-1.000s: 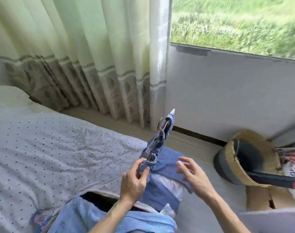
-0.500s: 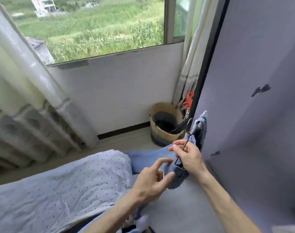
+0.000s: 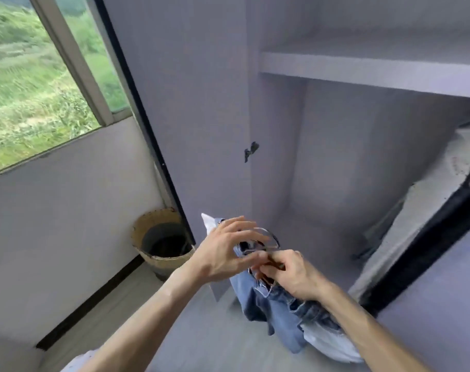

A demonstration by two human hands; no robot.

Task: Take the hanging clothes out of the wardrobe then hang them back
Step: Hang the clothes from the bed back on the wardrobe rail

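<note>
Head view: the open wardrobe (image 3: 322, 157) stands ahead, blue jeans (image 3: 271, 310) hang before it from a hanger (image 3: 272, 235) gripped by the right hand (image 3: 291, 279), and the left hand (image 3: 223, 255), fingers loosely spread, sits just beside the hook.

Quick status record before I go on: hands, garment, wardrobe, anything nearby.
left hand: fingers spread over the hook of the hanger
right hand: grips the hanger at the waistband
jeans: droop below both hands, not yet hung
wardrobe: door open, shelf above, garments at right
floor: woven basket below the window
</note>
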